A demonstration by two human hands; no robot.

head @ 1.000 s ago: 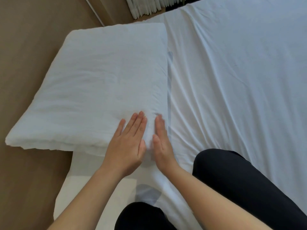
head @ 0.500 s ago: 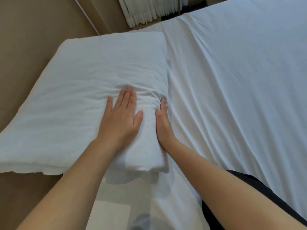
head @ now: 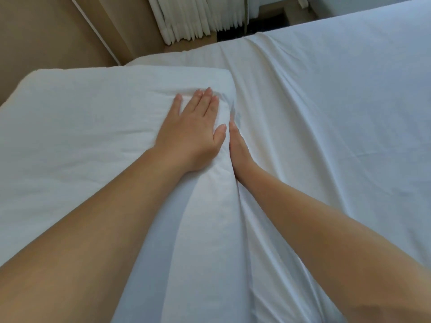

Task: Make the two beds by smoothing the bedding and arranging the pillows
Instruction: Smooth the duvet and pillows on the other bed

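A white pillow (head: 88, 136) lies at the head of the bed, on the left, against a tan headboard. My left hand (head: 193, 127) presses flat on the pillow's top near its right edge, fingers straight. My right hand (head: 238, 145) stands on its edge in the crease between the pillow's right side and the white sheet (head: 326, 113), fingers straight and partly tucked under the fabric. The sheet covers the mattress to the right with a few soft wrinkles.
The tan padded headboard (head: 46, 33) runs along the upper left. White pleated curtains (head: 186, 17) hang past the bed's far end, with a dark gap of floor (head: 233, 33) below. A second white bed edge (head: 373, 5) shows at the upper right.
Both hands have slid forward along the pillow's right edge towards its far corner. My view has moved forward and lower, so my dark-trousered knees have left the frame.
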